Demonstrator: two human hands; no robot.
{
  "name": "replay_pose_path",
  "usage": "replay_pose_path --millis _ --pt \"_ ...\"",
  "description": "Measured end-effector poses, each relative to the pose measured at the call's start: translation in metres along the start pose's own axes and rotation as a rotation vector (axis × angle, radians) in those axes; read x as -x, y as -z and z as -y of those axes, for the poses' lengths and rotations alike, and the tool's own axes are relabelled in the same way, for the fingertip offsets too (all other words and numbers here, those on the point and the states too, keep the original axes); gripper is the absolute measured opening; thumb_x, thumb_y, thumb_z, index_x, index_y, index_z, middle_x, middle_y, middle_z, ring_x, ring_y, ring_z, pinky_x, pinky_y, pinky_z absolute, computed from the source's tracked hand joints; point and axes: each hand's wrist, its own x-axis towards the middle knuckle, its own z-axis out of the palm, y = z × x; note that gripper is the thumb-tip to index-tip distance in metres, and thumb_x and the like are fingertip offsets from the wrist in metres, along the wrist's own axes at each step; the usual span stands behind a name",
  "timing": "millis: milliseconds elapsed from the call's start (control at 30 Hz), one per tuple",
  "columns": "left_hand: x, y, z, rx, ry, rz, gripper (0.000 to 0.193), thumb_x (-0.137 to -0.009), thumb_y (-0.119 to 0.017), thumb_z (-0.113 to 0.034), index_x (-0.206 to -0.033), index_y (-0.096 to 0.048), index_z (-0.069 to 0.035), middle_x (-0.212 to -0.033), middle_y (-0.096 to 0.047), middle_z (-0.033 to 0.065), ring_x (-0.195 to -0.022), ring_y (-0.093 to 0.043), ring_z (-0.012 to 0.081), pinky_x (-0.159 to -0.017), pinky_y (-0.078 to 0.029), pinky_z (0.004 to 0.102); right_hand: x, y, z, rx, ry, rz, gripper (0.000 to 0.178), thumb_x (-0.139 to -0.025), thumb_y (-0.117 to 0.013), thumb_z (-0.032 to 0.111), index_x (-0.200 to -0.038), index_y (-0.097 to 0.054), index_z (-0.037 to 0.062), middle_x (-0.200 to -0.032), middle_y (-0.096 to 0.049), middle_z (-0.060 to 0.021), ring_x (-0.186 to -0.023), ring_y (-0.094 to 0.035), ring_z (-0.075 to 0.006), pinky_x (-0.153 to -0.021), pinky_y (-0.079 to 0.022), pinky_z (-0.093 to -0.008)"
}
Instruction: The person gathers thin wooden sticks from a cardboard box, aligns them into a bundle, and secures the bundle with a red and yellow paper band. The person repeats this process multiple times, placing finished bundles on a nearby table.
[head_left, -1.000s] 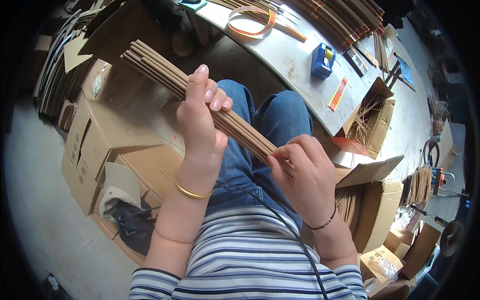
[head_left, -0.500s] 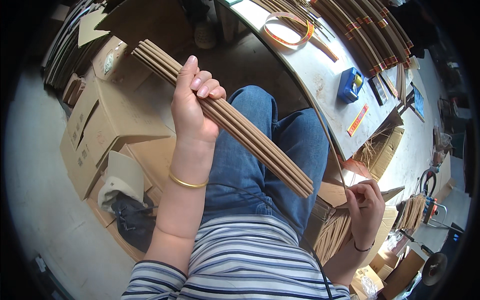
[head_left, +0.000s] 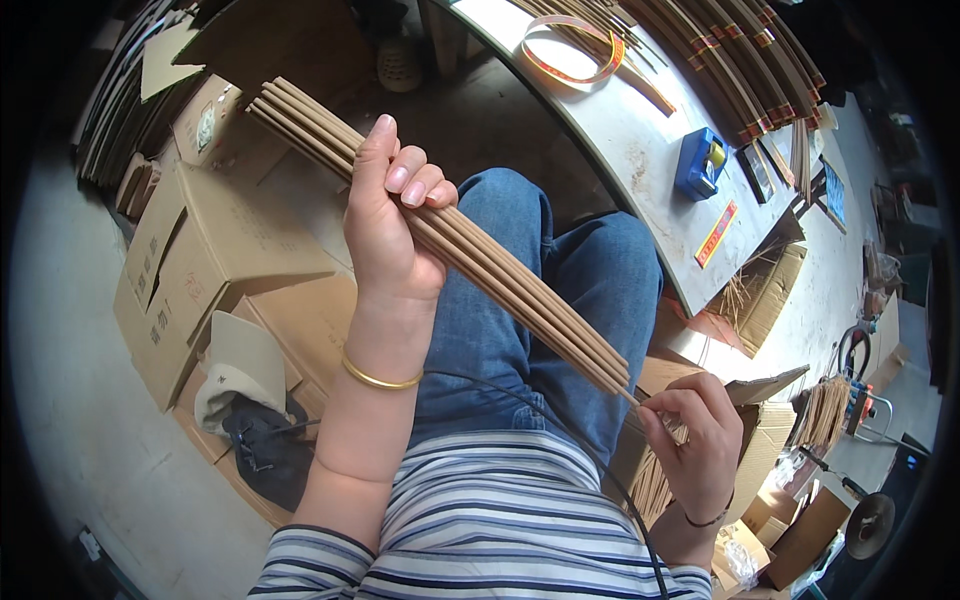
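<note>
Above the knees [head_left: 505, 215], the left hand [head_left: 400, 220] tightly clasps brown sticks [head_left: 525, 295]; right hand [head_left: 702, 435] pinches a thin end [head_left: 631, 398].

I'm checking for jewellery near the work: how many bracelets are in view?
2: a gold bangle above the left hand, which grips the brown sticks, and a thin dark band at the wrist of the right hand. Any under the striped sleeves would be hidden.

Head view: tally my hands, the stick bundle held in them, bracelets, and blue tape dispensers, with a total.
Left hand and right hand: 2
Held stick bundle: 1
Gold bangle and dark bracelet: 2
Blue tape dispenser: 1
Total: 6
</note>
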Motion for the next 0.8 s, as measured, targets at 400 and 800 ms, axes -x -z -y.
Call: replay_pose_path --millis 400,800 --pt "0.011 -0.003 0.006 0.028 0.037 0.001 0.03 -0.09 -0.065 -0.032 -0.071 -0.046 -0.019 -0.053 -0.041 -0.0081 -0.045 -0.042 0.002 -0.047 -0.04 0.0173 -0.004 -0.003 0.006 0.064 0.061 0.002 0.016 -0.067 -0.076 0.002 -0.077 -0.063 0.0052 -0.077 -0.056 -0.0065 -0.07 -0.058 -0.0234 -0.059 -0.046 -0.0337" --pt "0.035 -0.017 0.021 -0.023 0.072 0.086 0.036 -0.095 -0.06 -0.028 -0.066 -0.039 -0.02 -0.052 -0.037 -0.0091 -0.045 -0.039 0.0008 -0.047 -0.037 0.018 -0.037 -0.013 0.033 0.032 0.231 -0.037 0.019 -0.065 -0.078 0.002 -0.075 -0.062 0.0048 -0.076 -0.055 -0.0059 -0.071 -0.058 -0.0214 -0.06 -0.048 -0.0323"
